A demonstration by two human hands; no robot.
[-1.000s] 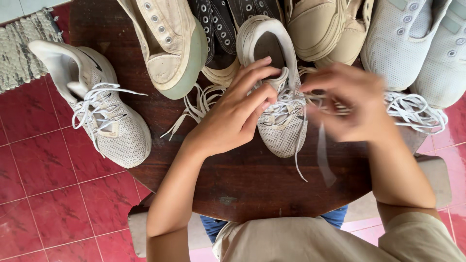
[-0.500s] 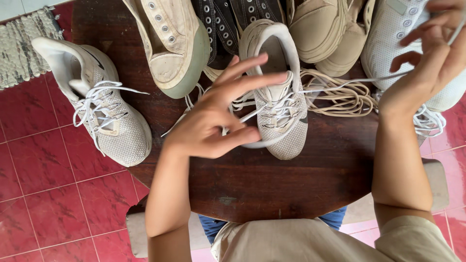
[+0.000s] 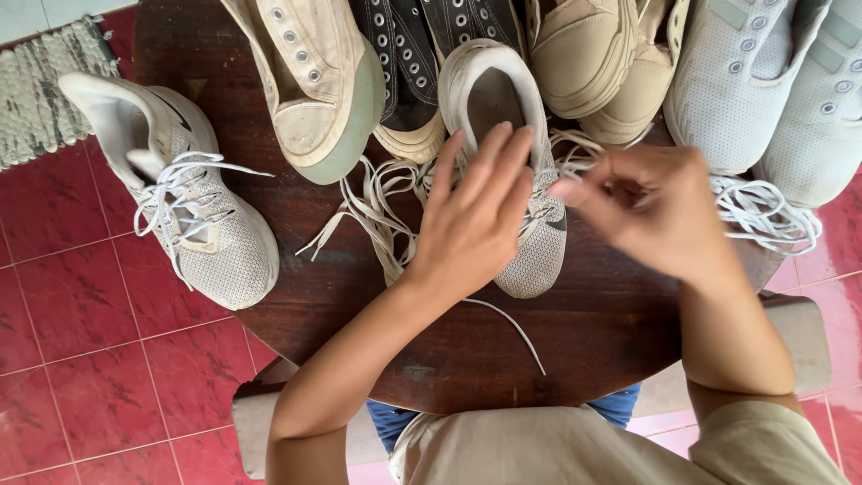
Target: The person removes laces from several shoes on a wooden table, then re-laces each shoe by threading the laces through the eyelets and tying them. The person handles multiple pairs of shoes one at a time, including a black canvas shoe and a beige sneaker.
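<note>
A white mesh sneaker (image 3: 532, 256) lies toe toward me in the middle of a round dark wooden table (image 3: 431, 341). My left hand (image 3: 471, 224) lies flat over its lacing, fingers together, holding it down. My right hand (image 3: 660, 216) is just right of the sneaker, slightly blurred. Its thumb and fingertips are pinched by the eyelets, apparently on the shoe's white lace. One loose end of that lace (image 3: 512, 328) trails across the table toward me.
The matching sneaker (image 3: 193, 216) overhangs the table's left edge. A cream canvas shoe (image 3: 314, 81), black canvas shoes (image 3: 404, 54), beige shoes (image 3: 593, 63) and white mesh shoes (image 3: 763, 81) line the far side. Loose laces (image 3: 768, 211) lie at the right. Around the table are red floor tiles (image 3: 81, 341) and a woven mat (image 3: 40, 81).
My right hand, raised far right pulling the lace taut half a second ago, has come back down beside the sneaker. My left hand has dropped from spread fingers to lie flat on the shoe.
</note>
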